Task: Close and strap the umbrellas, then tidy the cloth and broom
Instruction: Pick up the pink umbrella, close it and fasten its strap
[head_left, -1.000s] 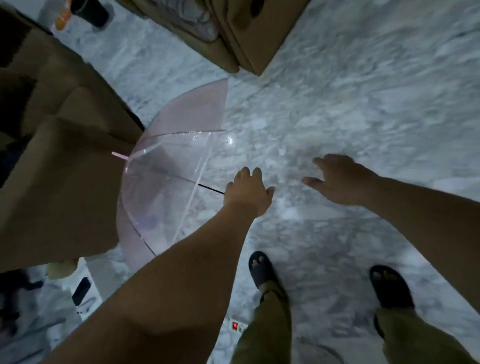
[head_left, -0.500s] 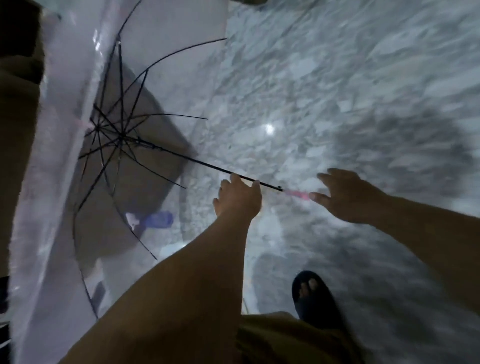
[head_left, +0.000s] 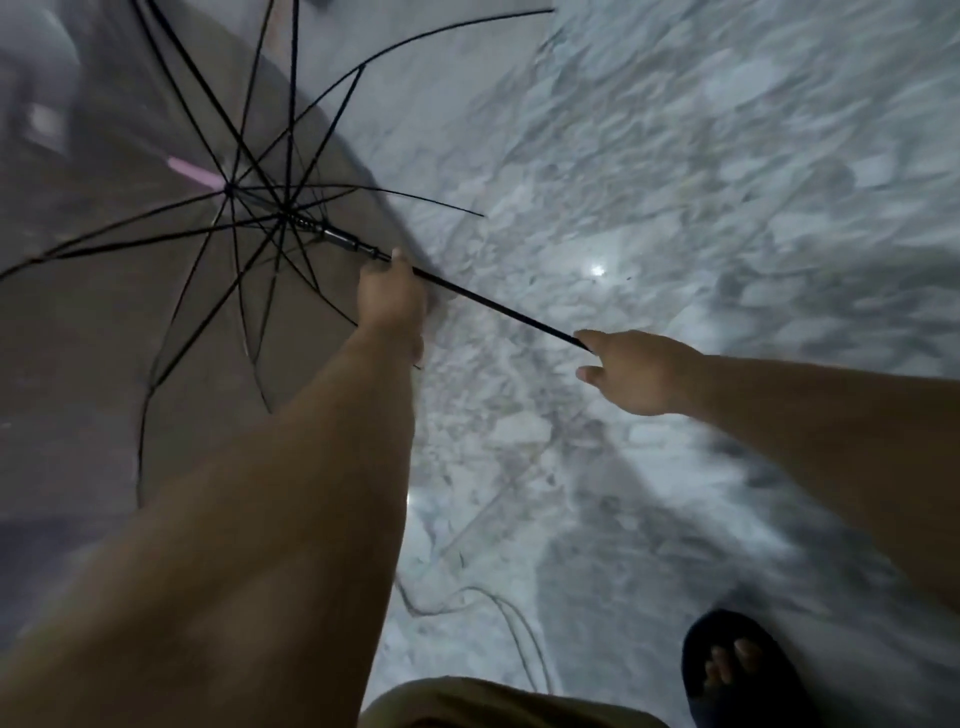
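A clear plastic umbrella (head_left: 171, 270) with black ribs is open and tipped on its side, its canopy filling the upper left. The black shaft (head_left: 493, 304) runs down and right from the hub. My left hand (head_left: 390, 296) grips the shaft just below the runner. My right hand (head_left: 631, 371) holds the shaft's lower end, where the handle is hidden under the palm. A pink tip (head_left: 189, 174) shows through the canopy near the hub. No cloth or broom is in view.
Grey-white marble floor (head_left: 701, 182) spreads to the right. A thin cable (head_left: 498, 618) trails across the floor near my feet. My right foot in a dark slipper (head_left: 727, 670) stands at the bottom right. Brown cardboard shows blurred behind the canopy.
The umbrella has been lifted off the floor and swung so its inside faces me. My left hand slid up the shaft toward the runner, and my right hand closed on the handle end.
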